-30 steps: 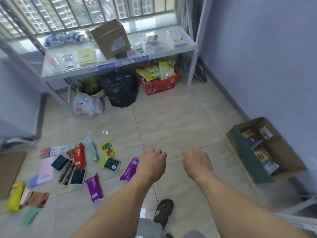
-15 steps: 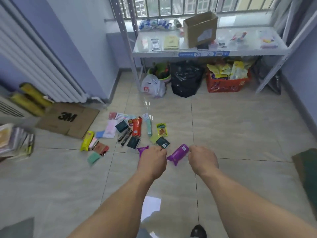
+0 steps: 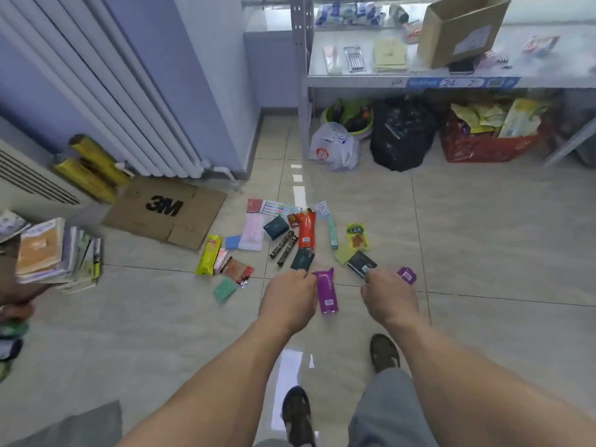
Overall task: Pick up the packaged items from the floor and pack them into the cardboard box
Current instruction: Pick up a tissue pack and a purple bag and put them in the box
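- The left hand (image 3: 290, 298) and right hand (image 3: 388, 295) reach out with curled fingers; I cannot tell if they hold anything.
- A purple packet (image 3: 327, 293) lies on the floor (image 3: 483, 253) between them.

A flattened 3M cardboard sheet (image 3: 167, 211) lies far left beside the radiator (image 3: 106, 91) (white); a black bag (image 3: 401, 133) sits under the far shelf (image 3: 451, 79).

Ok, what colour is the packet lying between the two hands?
Purple. The packet shows clearly in the head view, beside the left hand.
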